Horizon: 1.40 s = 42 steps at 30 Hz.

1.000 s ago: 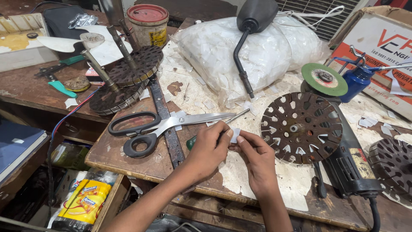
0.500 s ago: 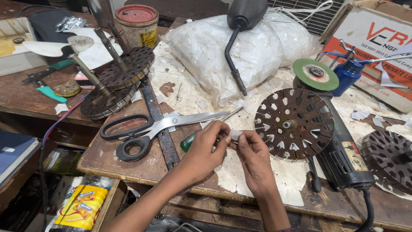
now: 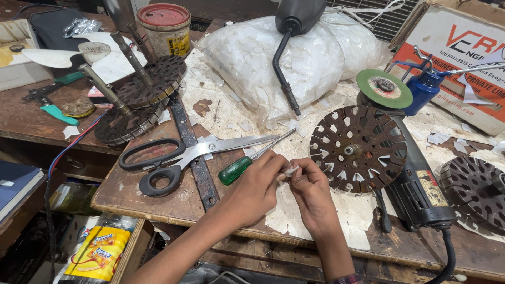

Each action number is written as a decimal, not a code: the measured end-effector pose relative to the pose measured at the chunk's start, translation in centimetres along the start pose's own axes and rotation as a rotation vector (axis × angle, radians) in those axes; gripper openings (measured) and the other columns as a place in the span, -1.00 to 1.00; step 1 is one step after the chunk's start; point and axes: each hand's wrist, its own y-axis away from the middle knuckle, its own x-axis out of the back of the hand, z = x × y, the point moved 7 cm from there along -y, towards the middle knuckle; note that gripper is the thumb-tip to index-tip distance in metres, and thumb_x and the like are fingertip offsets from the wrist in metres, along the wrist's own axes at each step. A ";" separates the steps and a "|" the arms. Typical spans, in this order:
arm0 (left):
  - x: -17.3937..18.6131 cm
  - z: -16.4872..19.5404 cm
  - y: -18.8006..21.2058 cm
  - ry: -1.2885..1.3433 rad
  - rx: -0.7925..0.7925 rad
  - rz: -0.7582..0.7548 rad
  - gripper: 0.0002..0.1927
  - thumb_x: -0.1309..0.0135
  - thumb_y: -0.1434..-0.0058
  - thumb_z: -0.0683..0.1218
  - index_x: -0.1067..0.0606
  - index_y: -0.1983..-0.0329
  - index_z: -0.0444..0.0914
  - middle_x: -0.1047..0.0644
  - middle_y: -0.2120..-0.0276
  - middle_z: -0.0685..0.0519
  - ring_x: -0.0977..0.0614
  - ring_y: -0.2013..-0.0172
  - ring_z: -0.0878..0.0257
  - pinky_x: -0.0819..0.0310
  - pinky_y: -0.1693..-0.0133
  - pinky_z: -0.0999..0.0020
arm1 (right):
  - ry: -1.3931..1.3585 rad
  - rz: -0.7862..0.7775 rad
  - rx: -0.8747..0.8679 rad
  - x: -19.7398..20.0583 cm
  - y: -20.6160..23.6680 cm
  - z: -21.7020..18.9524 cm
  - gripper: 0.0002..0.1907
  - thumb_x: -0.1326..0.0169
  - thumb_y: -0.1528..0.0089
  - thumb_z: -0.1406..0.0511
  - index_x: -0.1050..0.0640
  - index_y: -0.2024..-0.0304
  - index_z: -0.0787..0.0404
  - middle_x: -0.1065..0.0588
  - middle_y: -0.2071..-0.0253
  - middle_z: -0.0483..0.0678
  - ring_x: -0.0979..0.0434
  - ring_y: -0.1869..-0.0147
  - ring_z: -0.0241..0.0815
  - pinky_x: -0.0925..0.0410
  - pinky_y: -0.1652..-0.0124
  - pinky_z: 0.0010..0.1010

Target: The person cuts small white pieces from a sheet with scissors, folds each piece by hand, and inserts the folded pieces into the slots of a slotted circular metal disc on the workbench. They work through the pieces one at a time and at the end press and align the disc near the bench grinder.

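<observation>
My left hand (image 3: 256, 185) and my right hand (image 3: 311, 189) meet over the wooden bench (image 3: 173, 208), and together they pinch a small white paper strip (image 3: 291, 170) between their fingertips. A green-handled screwdriver (image 3: 238, 168) lies just left of my left hand, its shaft pointing up and to the right. Large black-handled scissors (image 3: 173, 158) rest beside it, blades toward the hands. Right of my right hand lies a round slotted metal core (image 3: 359, 149), flat on white paper.
An angle grinder (image 3: 421, 184) with a green disc (image 3: 384, 88) lies at the right, with another slotted core (image 3: 476, 192) beyond it. A clear bag of white paper pieces (image 3: 300, 58), a red-lidded tin (image 3: 164, 26), two shafted rotors (image 3: 138, 100) and a blue oil can (image 3: 425, 89) stand behind.
The view has shifted slightly. Both hands stay together at the paper strip, with only small finger movements. Nothing on the bench has moved.
</observation>
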 end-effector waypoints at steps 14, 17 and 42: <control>0.0 1.4 1.1 -0.199 -0.212 0.161 -0.63 0.04 -0.02 -0.40 -0.40 0.05 -0.44 -0.44 0.17 -0.19 -0.59 0.10 -0.13 -0.53 0.10 0.06 | 0.065 -0.018 -0.011 -0.5 0.0 0.0 -0.87 0.03 -0.31 0.49 -0.52 0.16 0.25 -0.36 0.33 -0.23 -0.22 0.31 -0.45 -0.17 0.30 -0.61; 0.0 1.4 1.2 -0.186 -0.201 0.150 -0.74 0.01 -0.10 -0.36 -0.40 0.10 -0.43 -0.44 0.20 -0.19 -0.58 0.14 -0.12 -0.51 0.14 0.06 | 0.032 0.002 0.008 -0.3 0.2 0.0 -0.88 0.03 -0.30 0.51 -0.49 0.17 0.25 -0.37 0.31 -0.22 -0.26 0.29 -0.43 -0.23 0.25 -0.60; 1.2 -2.0 0.1 0.110 0.060 0.212 -0.82 -0.06 -0.31 -0.16 -0.44 0.11 -0.37 -0.56 0.29 -0.11 -0.64 0.28 0.09 -0.52 0.21 0.21 | 0.074 0.058 0.059 -1.6 1.0 -0.6 -0.76 -0.10 -0.28 0.41 -0.53 0.01 0.37 -0.55 0.16 0.00 -0.57 0.13 -0.25 -0.46 0.04 -0.44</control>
